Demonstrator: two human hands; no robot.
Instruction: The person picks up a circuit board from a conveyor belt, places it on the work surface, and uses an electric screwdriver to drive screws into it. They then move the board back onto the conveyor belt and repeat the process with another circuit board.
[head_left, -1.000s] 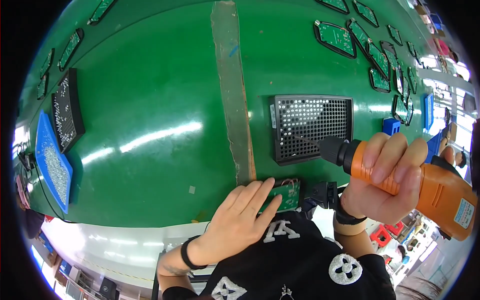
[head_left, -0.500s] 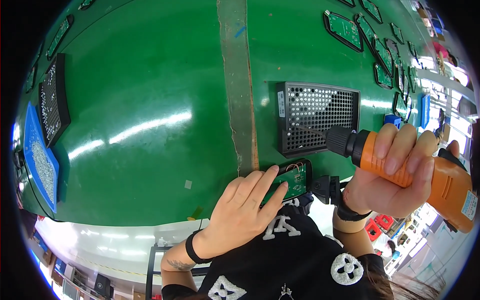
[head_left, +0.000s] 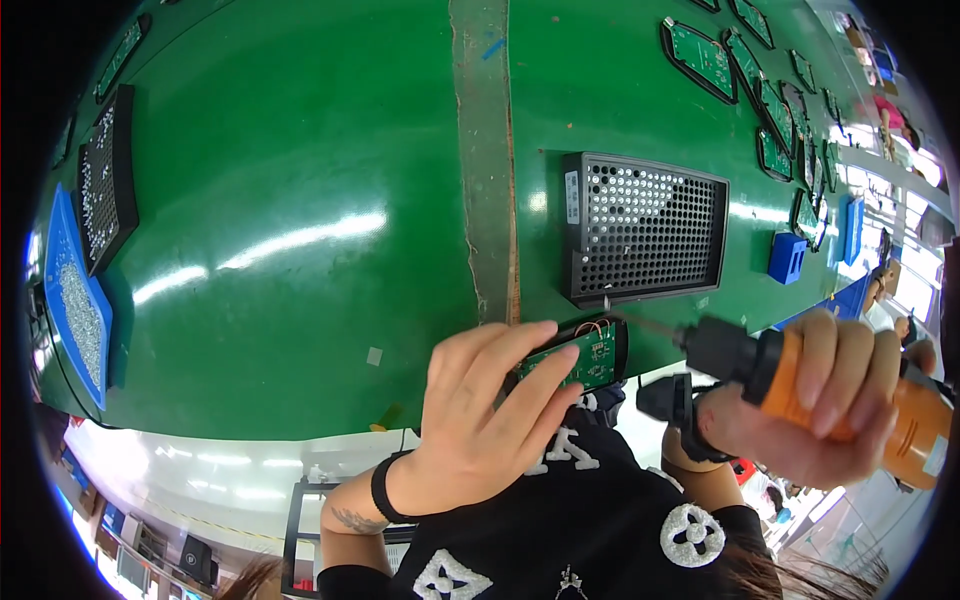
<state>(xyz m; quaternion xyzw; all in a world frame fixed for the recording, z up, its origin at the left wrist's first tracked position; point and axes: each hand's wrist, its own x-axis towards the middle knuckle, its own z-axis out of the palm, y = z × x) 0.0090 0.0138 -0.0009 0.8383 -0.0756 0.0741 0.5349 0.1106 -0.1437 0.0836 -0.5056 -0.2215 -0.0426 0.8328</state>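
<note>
Green circuit board (head_left: 585,358) sits in a black housing at the near edge of the green conveyor belt (head_left: 300,200), just near of the perforated black screw tray (head_left: 645,228). The left hand (head_left: 480,420) pins the housing with fingers laid flat over it. The right hand (head_left: 810,410) is wrapped tight around an orange electric screwdriver (head_left: 800,375), its bit angled toward the board's far corner. The board looks light, stiff and probably fragile; hold it by the housing's edges, clear of the thin wires.
</note>
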